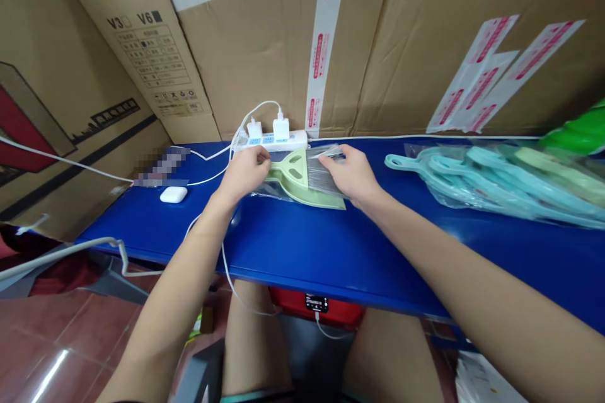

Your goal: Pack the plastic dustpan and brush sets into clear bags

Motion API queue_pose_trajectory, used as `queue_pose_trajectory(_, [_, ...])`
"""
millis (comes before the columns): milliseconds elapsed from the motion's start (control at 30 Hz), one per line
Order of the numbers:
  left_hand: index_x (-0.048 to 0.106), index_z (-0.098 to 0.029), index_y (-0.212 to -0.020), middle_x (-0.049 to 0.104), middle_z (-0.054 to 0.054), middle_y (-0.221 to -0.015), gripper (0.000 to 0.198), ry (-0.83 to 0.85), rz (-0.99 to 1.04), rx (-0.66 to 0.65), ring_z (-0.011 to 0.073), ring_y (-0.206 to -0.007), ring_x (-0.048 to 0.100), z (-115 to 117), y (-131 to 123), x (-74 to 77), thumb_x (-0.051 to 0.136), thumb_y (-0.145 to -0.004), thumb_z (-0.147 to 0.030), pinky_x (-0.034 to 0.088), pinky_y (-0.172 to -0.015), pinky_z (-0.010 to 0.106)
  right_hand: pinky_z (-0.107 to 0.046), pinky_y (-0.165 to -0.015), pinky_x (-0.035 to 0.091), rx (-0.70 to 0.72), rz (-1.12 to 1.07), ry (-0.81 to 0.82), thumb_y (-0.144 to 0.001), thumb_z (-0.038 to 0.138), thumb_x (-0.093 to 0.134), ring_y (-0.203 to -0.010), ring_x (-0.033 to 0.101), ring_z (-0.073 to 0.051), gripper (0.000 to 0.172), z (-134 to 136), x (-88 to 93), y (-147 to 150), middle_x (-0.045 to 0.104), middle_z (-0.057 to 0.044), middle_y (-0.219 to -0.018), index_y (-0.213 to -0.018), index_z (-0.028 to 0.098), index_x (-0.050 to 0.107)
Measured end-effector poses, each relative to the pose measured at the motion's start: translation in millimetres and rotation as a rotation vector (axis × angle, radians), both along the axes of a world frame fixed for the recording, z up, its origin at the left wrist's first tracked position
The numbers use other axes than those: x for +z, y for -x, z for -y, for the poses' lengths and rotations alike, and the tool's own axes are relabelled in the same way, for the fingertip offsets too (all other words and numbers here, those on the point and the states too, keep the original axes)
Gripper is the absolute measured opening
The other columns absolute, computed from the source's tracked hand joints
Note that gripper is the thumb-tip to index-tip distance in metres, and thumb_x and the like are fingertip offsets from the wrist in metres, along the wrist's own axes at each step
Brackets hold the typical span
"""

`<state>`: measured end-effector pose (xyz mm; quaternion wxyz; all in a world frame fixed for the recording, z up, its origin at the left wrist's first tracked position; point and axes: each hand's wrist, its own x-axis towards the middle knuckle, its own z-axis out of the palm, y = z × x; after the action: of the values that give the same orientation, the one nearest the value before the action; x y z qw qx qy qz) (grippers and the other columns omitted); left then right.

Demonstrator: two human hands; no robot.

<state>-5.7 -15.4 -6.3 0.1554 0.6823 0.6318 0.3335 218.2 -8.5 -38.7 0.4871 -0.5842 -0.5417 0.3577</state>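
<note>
A pale green dustpan [302, 186] in a clear plastic bag [328, 152] is held down on a blue counter [302, 252]

The dustpan lies flat near the counter's far edge, between both hands, with grey bristles [321, 177] showing through the bag beside it. The left hand [243, 171] is laid over the dustpan's left end and the right hand [352, 175] over the bristles; whether either grip is closed cannot be told. A white power strip [271, 140] with two plugged-in chargers is placed behind the left hand, and a white earbud case [173, 194] lies further left. Bagged teal dustpans [501, 182] are heaped to the right, before cardboard boxes [265, 31].
</note>
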Motion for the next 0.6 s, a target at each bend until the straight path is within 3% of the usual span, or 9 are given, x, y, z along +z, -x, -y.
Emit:
queue_pose_trajectory(167, [0.077,-0.019,-0.088,0.072,0.018,-0.116,0.017,0.039,-0.109,0.038,0.036,-0.114,0.068,6.6,-4.3,2.0,0.065,-0.078,-0.018,0.052,-0.114,0.057,-0.049,-0.108,0.055,-0.008,0.25,-0.042,-0.087,0.032,0.071,-0.117,0.071,-0.033,0.018,3.8,1.4,2.2,0.078,-0.014,-0.116,-0.1,0.019,0.072])
queue_pose_trajectory(300, [0.08,-0.019,-0.094,0.068,0.02,-0.126,0.021,0.077,-0.227,0.065,0.0388,-0.116,0.068,10.2,-4.6,4.2,0.062,-0.084,-0.024,0.053,-0.112,0.062,-0.055,-0.105,0.053,-0.013,0.448,-0.055,-0.093,0.035,0.067,-0.116,0.069,-0.038,0.028,6.8,1.4,2.8,0.076,-0.016,-0.107,-0.115,0.019,0.073])
queue_pose_trajectory(467, [0.078,-0.019,-0.088,0.073,0.018,-0.108,0.021,0.099,-0.239,0.045,0.0335,-0.102,0.068,5.5,0.4,1.0,0.064,-0.086,-0.034,0.055,-0.107,0.057,-0.061,-0.103,0.052,-0.005,0.552,-0.031,-0.093,0.039,0.07,-0.109,0.07,-0.039,0.031,9.7,1.6,1.9,0.07,-0.014,-0.09,-0.117,0.02,0.073])
queue_pose_trajectory(600, [0.076,-0.02,-0.081,0.071,0.014,-0.085,0.031,0.118,-0.22,0.025,0.0297,-0.089,0.067,2.2,3.6,-2.4,0.068,-0.085,-0.05,0.057,-0.097,0.049,-0.064,-0.099,0.052,-0.011,0.769,-0.029,-0.095,0.046,0.067,-0.105,0.072,-0.041,0.044,16.7,9.6,6.5,0.072,-0.019,-0.094,-0.127,0.016,0.072])
